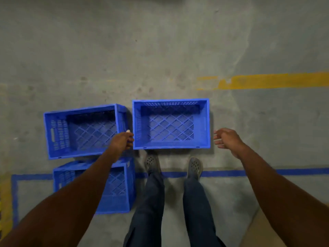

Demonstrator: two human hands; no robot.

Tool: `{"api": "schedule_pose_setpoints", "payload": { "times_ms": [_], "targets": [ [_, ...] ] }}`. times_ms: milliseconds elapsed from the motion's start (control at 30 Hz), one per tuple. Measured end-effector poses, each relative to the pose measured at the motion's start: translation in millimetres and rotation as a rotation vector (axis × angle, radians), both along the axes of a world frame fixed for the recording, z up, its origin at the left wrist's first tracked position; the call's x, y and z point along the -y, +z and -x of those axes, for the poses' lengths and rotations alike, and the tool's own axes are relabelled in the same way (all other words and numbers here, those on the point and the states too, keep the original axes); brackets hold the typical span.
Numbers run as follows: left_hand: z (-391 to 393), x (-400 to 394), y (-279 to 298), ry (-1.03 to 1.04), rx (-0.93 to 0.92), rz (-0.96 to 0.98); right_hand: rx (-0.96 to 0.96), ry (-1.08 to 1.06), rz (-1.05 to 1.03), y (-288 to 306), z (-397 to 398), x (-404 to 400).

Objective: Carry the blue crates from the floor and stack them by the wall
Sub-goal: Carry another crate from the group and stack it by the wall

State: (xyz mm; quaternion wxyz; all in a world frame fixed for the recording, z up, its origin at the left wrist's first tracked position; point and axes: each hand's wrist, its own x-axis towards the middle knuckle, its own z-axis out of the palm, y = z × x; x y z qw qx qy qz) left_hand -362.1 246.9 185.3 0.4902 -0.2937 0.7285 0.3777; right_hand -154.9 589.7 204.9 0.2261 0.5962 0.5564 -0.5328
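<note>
Crates, three of them, blue, open side up on the concrete floor [160, 50]. Nearest, at lower left and partly hidden under the left forearm: the near-left crate [121, 193], sitting over the blue floor line [231, 173]. Just beyond it, the far-left crate [81, 131], slightly skewed. Straight ahead of the grey shoes [195, 166], the centre crate [171, 123], square to the body and almost touching its left neighbour. Left hand [122, 141] at the centre crate's left wall, fingers loosely curled in the narrow gap, holding nothing so far as can be seen. Right hand [225, 138] just off the right wall, fingers relaxed and spread, empty. Judged as a reach before the lift: best to take both short walls level, under the rim, and raise straight up to avoid dragging the far-left crate. Tight on the left, open floor to the right and beyond, up to the yellow stripe [267, 81]. No wall clearly recognisable.
</note>
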Motion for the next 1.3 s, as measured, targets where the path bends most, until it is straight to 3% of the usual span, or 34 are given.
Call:
{"api": "schedule_pose_setpoints", "payload": {
  "times_ms": [133,267,400,500,567,700,967,1133,1300],
  "targets": [
    [31.7,4.4,-124.6,-0.147,-0.029,0.133,0.047,0.041,-0.044,-125.5,25.0,-19.4],
    [42.8,13.1,-225.6,-0.356,-0.229,0.284,0.165,0.174,-0.19,-246.2,30.4,-42.5],
    [49.4,6.4,-295.1,-0.308,-0.327,0.303,0.243,0.183,-0.298,-323.3,28.4,-54.4],
    [49.5,9.9,-329.8,-0.241,-0.355,0.307,0.151,0.012,-0.269,-351.6,27.2,-52.8],
    [48.3,16.1,-343.0,-0.069,-0.312,0.204,0.024,-0.152,-0.229,-359.6,28.5,-46.9],
    [44.7,23.7,-355.1,0.102,-0.149,-0.058,-0.07,-0.22,-0.098,-364.4,26.1,-46.2],
    [41.1,18.8,-321.7,0.138,-0.2,-0.055,-0.06,-0.261,-0.036,-329.8,22.0,-46.7],
    [35.4,26.4,-226.0,0.14,-0.211,-0.038,-0.081,-0.299,-0.005,-235.3,17.1,-43.6],
    [31.6,27.1,-84.3,0.13,-0.265,-0.016,-0.152,-0.357,0.14,-89.8,11.2,-45.9]
  ]
}}
